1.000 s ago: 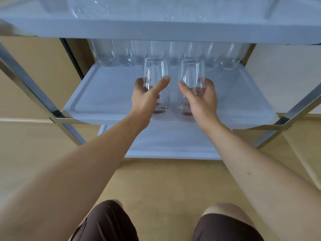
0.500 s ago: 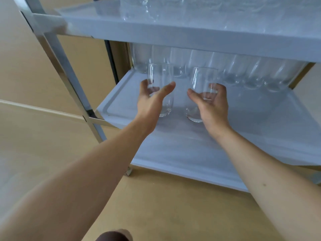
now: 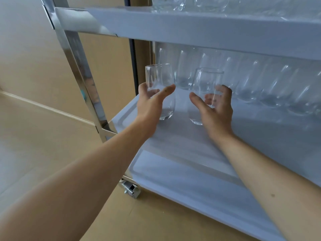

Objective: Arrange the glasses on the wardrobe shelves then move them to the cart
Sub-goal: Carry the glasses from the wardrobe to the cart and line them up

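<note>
Two clear tumblers are held over the left part of the cart's white middle shelf (image 3: 260,136). My left hand (image 3: 151,105) grips the left glass (image 3: 159,77), thumb across its front. My right hand (image 3: 217,110) grips the right glass (image 3: 207,79), with its fingers showing through from behind. Both glasses are upright with their bases close to the shelf surface; I cannot tell if they touch it. A row of several matching glasses (image 3: 251,80) stands along the back of this shelf, just behind the held pair.
The top shelf (image 3: 191,26) hangs low over the held glasses and carries more glasses (image 3: 182,4). A shiny metal post (image 3: 78,66) stands at the left front corner. The bottom shelf (image 3: 182,180) and a caster (image 3: 131,188) are below, on a tan floor.
The view has swung left and nearer, so the cart now sits to the right. Both hands kept their glasses and carried them toward the left, closer to the back row.
</note>
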Motion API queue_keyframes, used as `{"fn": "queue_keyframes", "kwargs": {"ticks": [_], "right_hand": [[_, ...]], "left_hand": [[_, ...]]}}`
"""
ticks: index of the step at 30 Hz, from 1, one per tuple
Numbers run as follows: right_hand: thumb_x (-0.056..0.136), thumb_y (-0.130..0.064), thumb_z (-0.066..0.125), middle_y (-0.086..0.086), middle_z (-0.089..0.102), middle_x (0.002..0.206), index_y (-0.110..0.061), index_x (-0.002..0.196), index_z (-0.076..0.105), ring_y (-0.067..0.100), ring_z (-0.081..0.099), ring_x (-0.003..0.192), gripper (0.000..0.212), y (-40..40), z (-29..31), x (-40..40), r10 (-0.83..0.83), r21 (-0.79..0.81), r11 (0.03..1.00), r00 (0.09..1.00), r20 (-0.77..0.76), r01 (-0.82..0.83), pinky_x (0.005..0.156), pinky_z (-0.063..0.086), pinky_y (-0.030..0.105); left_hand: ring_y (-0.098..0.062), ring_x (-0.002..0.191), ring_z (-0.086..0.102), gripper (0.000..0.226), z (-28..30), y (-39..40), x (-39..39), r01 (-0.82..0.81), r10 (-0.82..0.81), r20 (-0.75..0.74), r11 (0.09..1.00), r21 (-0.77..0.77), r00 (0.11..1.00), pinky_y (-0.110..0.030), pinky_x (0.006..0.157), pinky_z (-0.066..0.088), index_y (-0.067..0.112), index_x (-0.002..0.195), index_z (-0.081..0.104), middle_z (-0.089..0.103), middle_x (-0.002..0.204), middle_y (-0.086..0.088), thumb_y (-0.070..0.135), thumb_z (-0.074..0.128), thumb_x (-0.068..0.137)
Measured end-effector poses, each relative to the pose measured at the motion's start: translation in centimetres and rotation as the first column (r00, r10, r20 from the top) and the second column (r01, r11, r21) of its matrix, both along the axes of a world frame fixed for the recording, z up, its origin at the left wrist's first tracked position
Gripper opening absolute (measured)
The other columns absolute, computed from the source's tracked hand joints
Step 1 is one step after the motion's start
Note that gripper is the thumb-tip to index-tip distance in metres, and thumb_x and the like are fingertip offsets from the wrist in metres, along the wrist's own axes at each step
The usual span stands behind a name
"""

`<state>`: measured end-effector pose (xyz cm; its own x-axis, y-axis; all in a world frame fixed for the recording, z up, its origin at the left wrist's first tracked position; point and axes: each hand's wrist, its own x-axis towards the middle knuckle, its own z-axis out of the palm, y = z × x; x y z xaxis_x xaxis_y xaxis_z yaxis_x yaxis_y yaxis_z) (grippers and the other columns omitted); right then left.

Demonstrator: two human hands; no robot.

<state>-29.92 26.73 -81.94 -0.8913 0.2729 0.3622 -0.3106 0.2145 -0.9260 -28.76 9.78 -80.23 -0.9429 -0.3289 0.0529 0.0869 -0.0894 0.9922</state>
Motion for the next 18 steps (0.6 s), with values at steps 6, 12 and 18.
{"fn": "queue_keyframes", "kwargs": {"ticks": [6,12,18], "right_hand": [[0.065,-0.064,0.08,-0.007,0.07,0.104,-0.036,0.12,0.045,0.004,0.065,0.097,0.071,0.5,-0.7,-0.4,-0.014,-0.065,0.998,1.0,-0.016,0.013,0.089,0.051,0.03],[0.062,-0.059,0.084,-0.005,0.067,0.106,-0.034,0.121,0.045,0.008,0.065,0.101,0.075,-0.1,-0.8,-0.3,0.015,-0.024,1.0,0.997,-0.074,-0.017,0.074,0.044,0.007],[0.065,-0.054,0.084,-0.003,0.065,0.109,-0.027,0.126,0.045,0.008,0.064,0.101,0.078,-0.2,-0.8,-0.3,0.03,0.013,0.999,0.995,-0.09,-0.029,0.077,0.047,0.01]], "left_hand": [[-0.009,0.108,0.063,0.073,0.5,-0.6,-4.2,-0.044,0.042,-0.055,0.998,-0.032,0.998,-0.024,0.078,0.043,0.028,0.127,0.054,0.065,0.12,0.002,0.047,0.089,0.066],[-0.012,0.116,0.063,0.08,0.0,-1.3,-8.3,-0.078,0.072,-0.079,0.994,-0.077,0.994,-0.03,0.097,0.049,0.023,0.132,0.055,0.065,0.126,0.004,0.047,0.092,0.065],[-0.011,0.122,0.06,0.086,-1.0,-1.4,-10.9,-0.102,0.091,-0.119,0.99,-0.093,0.989,-0.036,0.108,0.047,0.027,0.138,0.051,0.061,0.131,0.007,0.046,0.093,0.065]]}}
